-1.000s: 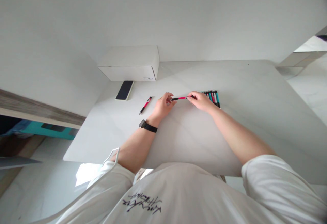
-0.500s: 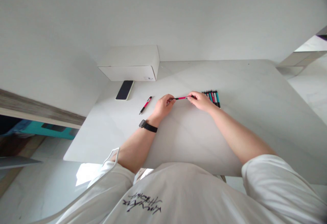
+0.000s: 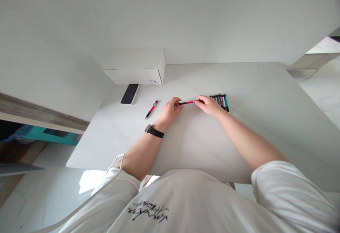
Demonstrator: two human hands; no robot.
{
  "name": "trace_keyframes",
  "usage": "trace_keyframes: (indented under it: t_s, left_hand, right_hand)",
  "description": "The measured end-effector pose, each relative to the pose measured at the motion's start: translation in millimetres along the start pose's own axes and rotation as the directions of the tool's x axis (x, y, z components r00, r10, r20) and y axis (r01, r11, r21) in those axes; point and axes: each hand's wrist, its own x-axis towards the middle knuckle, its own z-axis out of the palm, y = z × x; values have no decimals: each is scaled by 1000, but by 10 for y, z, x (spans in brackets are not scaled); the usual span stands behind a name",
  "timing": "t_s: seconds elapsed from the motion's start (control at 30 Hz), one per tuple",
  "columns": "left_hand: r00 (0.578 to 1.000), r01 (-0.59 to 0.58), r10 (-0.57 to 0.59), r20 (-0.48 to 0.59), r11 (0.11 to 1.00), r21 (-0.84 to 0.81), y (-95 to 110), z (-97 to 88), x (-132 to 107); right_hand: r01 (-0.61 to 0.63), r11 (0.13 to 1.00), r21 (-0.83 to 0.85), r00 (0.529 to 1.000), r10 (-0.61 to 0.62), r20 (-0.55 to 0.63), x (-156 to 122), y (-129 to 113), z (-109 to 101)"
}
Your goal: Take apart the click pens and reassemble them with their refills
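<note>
A red and black pen (image 3: pixel 189 102) lies level between my hands, just over or on the table. My right hand (image 3: pixel 207 104) pinches its right end with thumb and fingers. Around the pen's black left end, my left hand (image 3: pixel 170 111) has its thumb and fingers apart, and the tip shows between them. Beside my right hand a row of pens (image 3: pixel 222 102) with black, teal, red and white parts lies side by side, partly hidden by that hand. Another red and black pen (image 3: pixel 151 109) rests at a slant, left of my left hand.
A white box (image 3: pixel 135 73) stands against the wall at the back left of the white marbled table (image 3: pixel 265 119). In front of the box lies a phone (image 3: pixel 130 94) with a dark screen. My left wrist wears a black watch (image 3: pixel 154 131).
The thumb and fingers of my left hand have spread from the pen's black end, which shows more now. My right hand stays pinched on the pen.
</note>
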Motion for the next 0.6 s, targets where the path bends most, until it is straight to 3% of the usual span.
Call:
trace_keyframes:
  t_s: [0.6]
  left_hand:
    - [998,-20,19,65,1000,22,-28,0,8]
  right_hand:
    - [36,998,-50,999,-36,-9,-5,0,7]
